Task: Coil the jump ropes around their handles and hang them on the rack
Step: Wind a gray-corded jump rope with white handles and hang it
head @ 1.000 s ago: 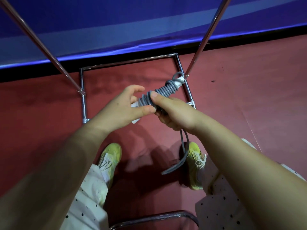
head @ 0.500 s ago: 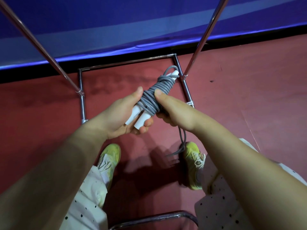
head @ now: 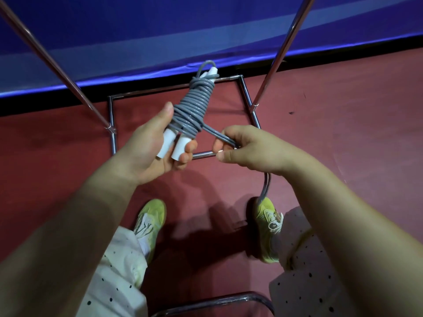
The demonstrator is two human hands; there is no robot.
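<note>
Above a red floor [head: 343, 133], the chrome rack [head: 248, 101] frames the upper centre of the picture. At centre, the person's left hand [head: 151, 147] grips two white handles [head: 174, 143] wound with the grey jump rope [head: 194, 104]. Just right, the right hand [head: 247, 148] pinches the rope's doubled loose end, which hangs toward a yellow-green shoe [head: 267, 227].

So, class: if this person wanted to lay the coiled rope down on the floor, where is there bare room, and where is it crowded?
Free: the red floor right of the rack's base frame, and the floor left of that frame below the blue wall. Inside the frame is partly bare. Crowded: by the shoes, where the rope's loose end hangs from the right hand; the left hand holds the coiled handles.
</note>
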